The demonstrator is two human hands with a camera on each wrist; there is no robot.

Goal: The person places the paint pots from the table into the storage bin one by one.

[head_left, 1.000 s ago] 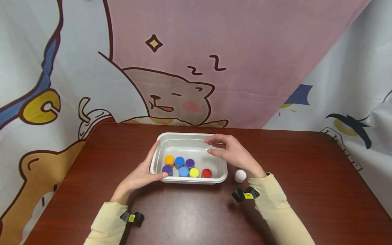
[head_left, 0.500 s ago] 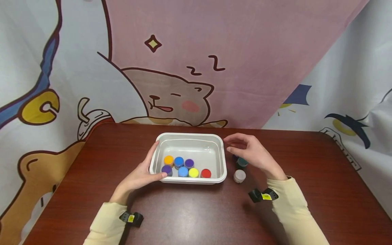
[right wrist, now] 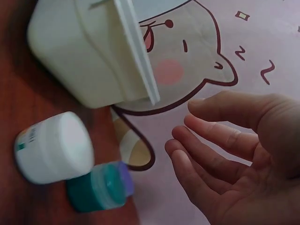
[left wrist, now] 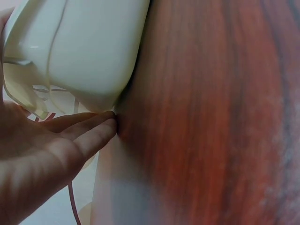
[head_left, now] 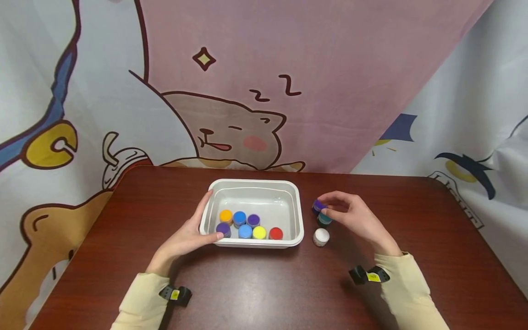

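A white plastic tub (head_left: pixel 251 244) stands on the table with several small paint jars at its near side: an orange one (head_left: pixel 226 216), blue and purple ones, a yellow one (head_left: pixel 259 232) and a red one (head_left: pixel 276 233). My left hand (head_left: pixel 187 236) holds the tub's left end, thumb over the near rim and fingers along the outer wall. Right of the tub are a purple-lidded jar (head_left: pixel 318 206), a teal jar (head_left: pixel 324 219) and a white jar (head_left: pixel 321 237). Over the purple and teal jars is my right hand (head_left: pixel 358 220), fingers loosely bent; the right wrist view shows nothing between them.
The dark red wooden table (head_left: pixel 255 293) extends around the tub. Behind it hangs a cartoon-printed cloth (head_left: pixel 330 91), close to the table's far edge. The white jar stands nearest me, just beside the tub's right end.
My right hand has moved right from above the tub to the jars beside it, and lowered. The purple-lidded and teal jars have come into sight. The left hand keeps its hold.
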